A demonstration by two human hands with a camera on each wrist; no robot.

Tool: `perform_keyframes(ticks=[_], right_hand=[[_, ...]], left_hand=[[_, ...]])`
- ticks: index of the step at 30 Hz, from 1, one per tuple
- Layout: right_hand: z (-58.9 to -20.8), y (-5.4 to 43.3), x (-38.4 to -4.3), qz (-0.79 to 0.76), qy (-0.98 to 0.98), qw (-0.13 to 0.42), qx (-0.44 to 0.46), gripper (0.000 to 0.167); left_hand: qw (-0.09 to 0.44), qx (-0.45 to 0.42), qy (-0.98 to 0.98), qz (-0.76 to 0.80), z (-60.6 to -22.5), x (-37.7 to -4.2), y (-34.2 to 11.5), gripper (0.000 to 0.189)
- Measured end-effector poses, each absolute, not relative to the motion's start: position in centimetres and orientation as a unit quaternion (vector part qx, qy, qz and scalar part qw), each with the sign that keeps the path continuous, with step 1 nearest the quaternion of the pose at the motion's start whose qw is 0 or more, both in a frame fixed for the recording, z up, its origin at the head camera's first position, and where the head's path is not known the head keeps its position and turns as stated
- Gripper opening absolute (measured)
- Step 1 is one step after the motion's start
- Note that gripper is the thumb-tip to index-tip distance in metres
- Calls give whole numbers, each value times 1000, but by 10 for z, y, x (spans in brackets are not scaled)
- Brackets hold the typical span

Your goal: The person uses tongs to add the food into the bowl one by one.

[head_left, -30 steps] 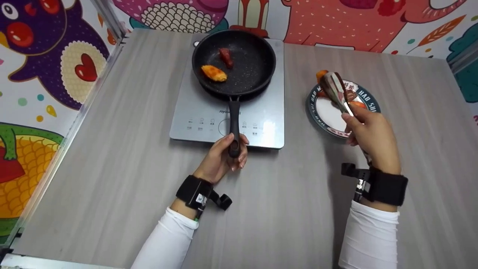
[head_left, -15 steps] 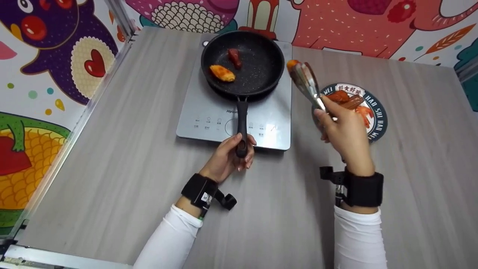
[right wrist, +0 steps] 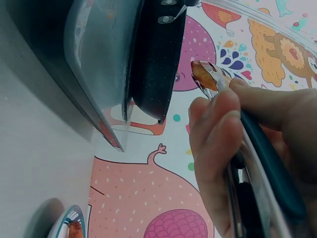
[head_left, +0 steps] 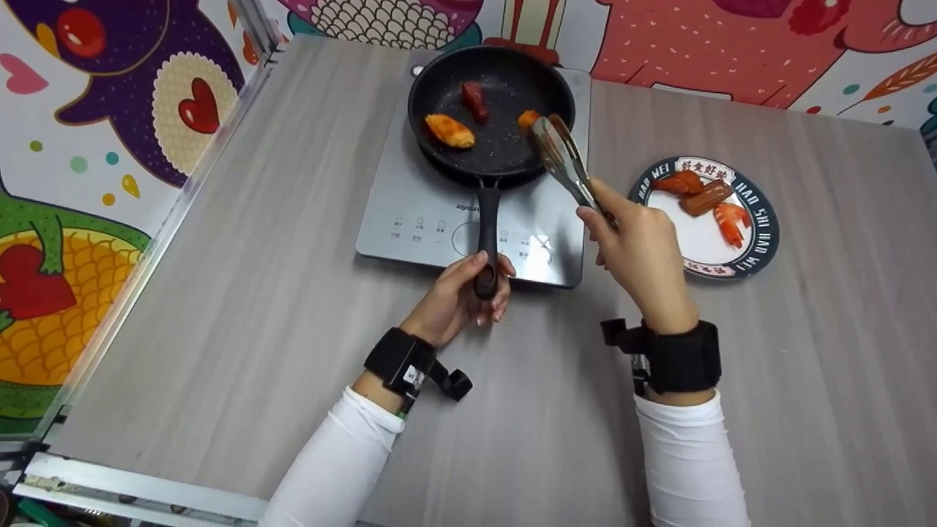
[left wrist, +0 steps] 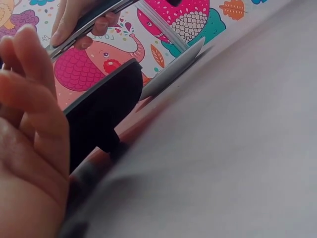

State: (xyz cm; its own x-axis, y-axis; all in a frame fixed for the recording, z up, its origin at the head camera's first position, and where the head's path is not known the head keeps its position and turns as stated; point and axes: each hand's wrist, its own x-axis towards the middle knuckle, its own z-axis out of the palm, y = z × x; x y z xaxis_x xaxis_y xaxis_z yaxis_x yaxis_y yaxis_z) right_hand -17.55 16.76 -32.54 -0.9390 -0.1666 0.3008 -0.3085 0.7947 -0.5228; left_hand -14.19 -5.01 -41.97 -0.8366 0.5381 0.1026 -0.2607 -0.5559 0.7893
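Observation:
My left hand (head_left: 455, 301) grips the black handle (head_left: 488, 219) of a frying pan (head_left: 527, 84) in the head view. In the pan lie a yellow-orange food piece (head_left: 450, 132) and a dark red piece (head_left: 474, 101). My right hand (head_left: 643, 245) holds metal food tongs (head_left: 564, 161), whose tips are over the pan's right side. Between those tips is an orange food piece (head_left: 527, 118); the right wrist view shows this held piece (right wrist: 204, 75) too, raised above the pan's rim. In the left wrist view, my left hand's fingers (left wrist: 37, 104) are beside the handle's end (left wrist: 111, 96).
The pan stands on a silver induction cooker (head_left: 406, 227). To its right, a round plate (head_left: 766, 230) with a dark patterned rim bears a shrimp (head_left: 730, 223) and two reddish-brown food pieces (head_left: 706, 197). Cartoon-printed walls (head_left: 695, 51) border the table's back and left side.
My right hand has moved left from above the plate to the pan, with the orange piece in the tongs. The left hand keeps its grip on the handle; the view has shifted slightly.

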Motion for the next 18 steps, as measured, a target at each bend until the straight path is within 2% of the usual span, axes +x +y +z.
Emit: perform_keyframes(ticks=[6, 12, 18], right_hand=[[-327, 160, -182, 299, -938, 118, 127, 41], [-329, 153, -193, 336, -932, 69, 119, 43], [-328, 151, -203, 350, -927, 45, 124, 43]], left_hand=[[229, 165, 416, 864, -418, -142, -50, 42], [227, 168, 428, 858, -422, -142, -48, 43], [225, 178, 427, 858, -421, -144, -47, 43]])
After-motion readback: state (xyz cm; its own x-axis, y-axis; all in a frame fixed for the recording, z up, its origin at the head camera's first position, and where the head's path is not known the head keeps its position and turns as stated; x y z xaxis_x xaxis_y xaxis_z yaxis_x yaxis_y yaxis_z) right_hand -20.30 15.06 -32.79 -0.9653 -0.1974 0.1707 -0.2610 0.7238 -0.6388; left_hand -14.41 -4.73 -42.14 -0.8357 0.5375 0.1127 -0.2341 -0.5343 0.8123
